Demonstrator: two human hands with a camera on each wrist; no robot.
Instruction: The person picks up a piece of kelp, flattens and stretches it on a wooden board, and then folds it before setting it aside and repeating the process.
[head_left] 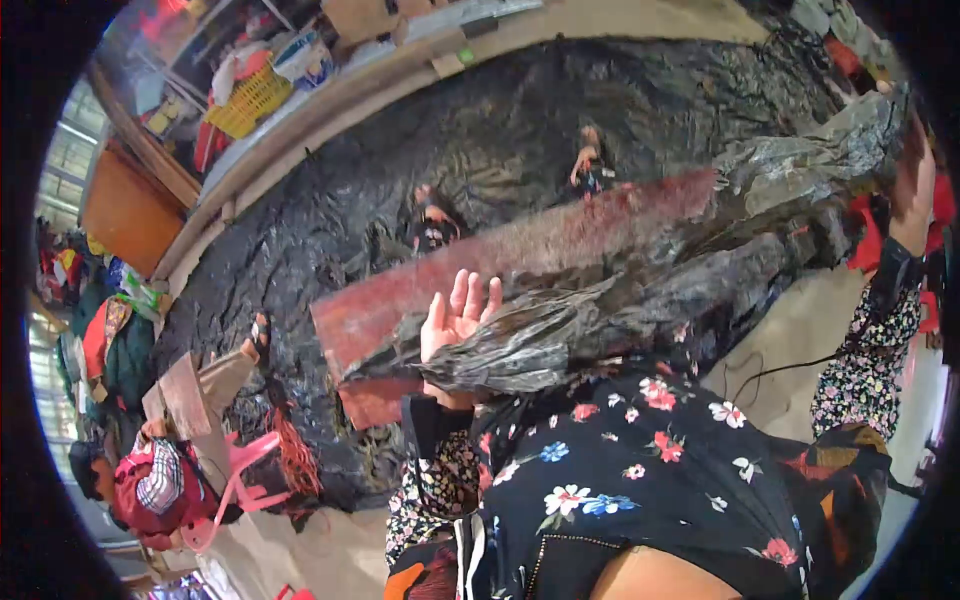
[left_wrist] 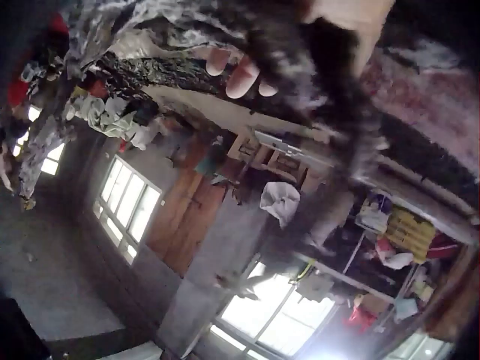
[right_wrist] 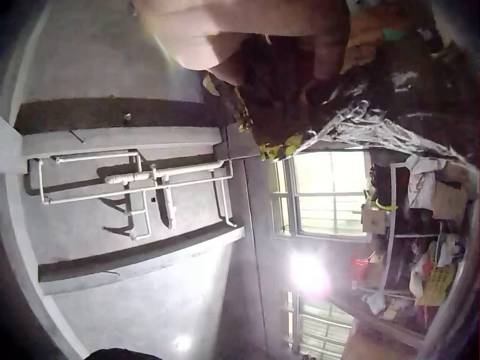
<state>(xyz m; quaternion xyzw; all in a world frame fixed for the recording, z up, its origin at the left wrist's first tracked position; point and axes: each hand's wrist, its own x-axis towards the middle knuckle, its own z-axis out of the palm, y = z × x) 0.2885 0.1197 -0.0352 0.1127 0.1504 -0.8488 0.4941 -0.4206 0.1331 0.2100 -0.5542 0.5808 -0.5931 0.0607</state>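
Observation:
A long, dark, crinkled sheet [head_left: 560, 335] stretches diagonally over a reddish board [head_left: 400, 295] in the head view. The left hand [head_left: 455, 325] is palm up beneath its near end, fingers spread and straight, with the sheet draped over the palm. In the left wrist view, fingertips [left_wrist: 241, 77] show below the dark folds. At the far right end is the right hand [head_left: 912, 190]. The right wrist view shows that hand [right_wrist: 255, 34] with fingers and thumb bent around the dark material [right_wrist: 285, 97].
Black sheeting [head_left: 330, 215] covers the floor, with two feet beyond the board. Lower left, a seated person [head_left: 160, 485] holds a flat panel [head_left: 185, 395] beside a pink stool [head_left: 245, 475]. A yellow basket [head_left: 250, 100] stands on a shelf at the upper left.

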